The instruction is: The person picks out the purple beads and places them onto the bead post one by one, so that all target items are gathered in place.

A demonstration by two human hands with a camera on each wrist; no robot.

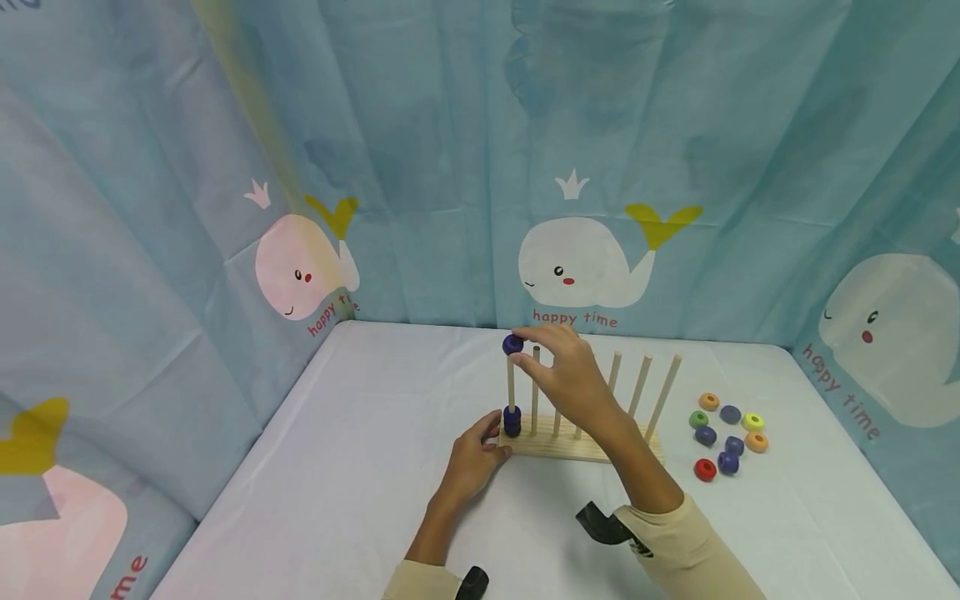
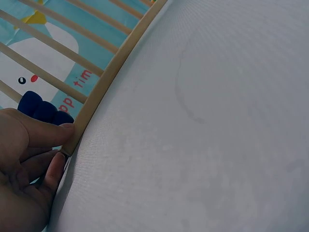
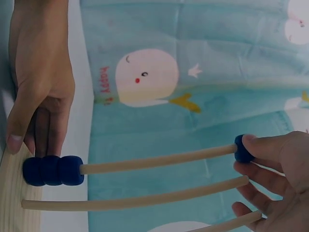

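Note:
A wooden base (image 1: 558, 448) bears a row of upright pegs. Several dark blue beads (image 3: 53, 170) are stacked at the foot of its leftmost peg (image 3: 159, 159). My right hand (image 1: 573, 375) pinches another blue bead (image 3: 244, 149) between thumb and fingers at the top of that same peg; in the right wrist view the peg's tip meets the bead. My left hand (image 1: 471, 462) grips the base's left end, thumb on the front edge (image 2: 67, 129) and fingers curled behind and under it. The other pegs hold no beads where they show; my right hand and forearm hide parts of them.
Right of the base, loose beads lie scattered on the white table (image 1: 360, 467): a red bead (image 1: 705, 470), a green bead (image 1: 698, 419), a yellow bead (image 1: 753, 422), orange ones (image 1: 757, 442) and several blue ones (image 1: 728, 463). A blue whale-print curtain (image 1: 435, 167) hangs behind the table.

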